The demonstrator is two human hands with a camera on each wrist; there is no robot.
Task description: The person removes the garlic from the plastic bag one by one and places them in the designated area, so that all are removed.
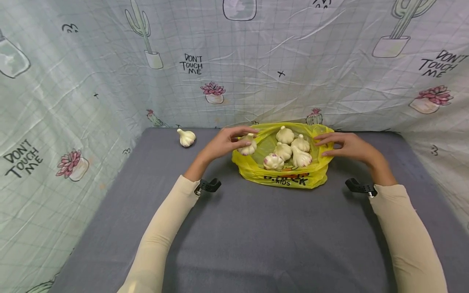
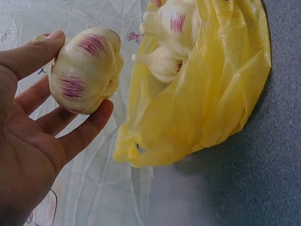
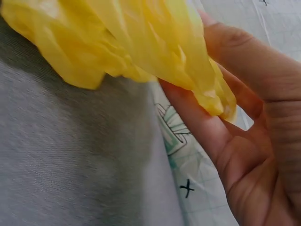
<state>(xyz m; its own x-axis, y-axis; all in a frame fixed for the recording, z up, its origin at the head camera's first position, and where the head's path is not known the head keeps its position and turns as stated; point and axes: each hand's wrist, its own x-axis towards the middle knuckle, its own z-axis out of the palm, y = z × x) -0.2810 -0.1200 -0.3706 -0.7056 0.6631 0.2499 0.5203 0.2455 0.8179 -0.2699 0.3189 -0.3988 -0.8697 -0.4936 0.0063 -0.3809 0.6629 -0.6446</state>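
Observation:
In the head view my left hand (image 1: pixel 224 143) holds a garlic bulb (image 1: pixel 249 147) over the left rim of a yellow plastic bag (image 1: pixel 250 169). The left wrist view shows this bulb, pale with purple streaks, between the thumb and the fingers. The bag lies wide open, and several more garlic bulbs (image 1: pixel 283 151) sit inside it. At its right rim, my right hand (image 1: pixel 348 146) grips the plastic, with the thumb on one side and fingers on the other in the right wrist view.
One loose garlic bulb (image 1: pixel 187 138) lies at the table's back left corner. The grey table (image 1: pixel 264 228) ends at a hanging printed cloth (image 1: pixel 249 53) behind the bag; the cloth also hangs along the left side. A black strap mount (image 1: pixel 210 185) sits on each wrist.

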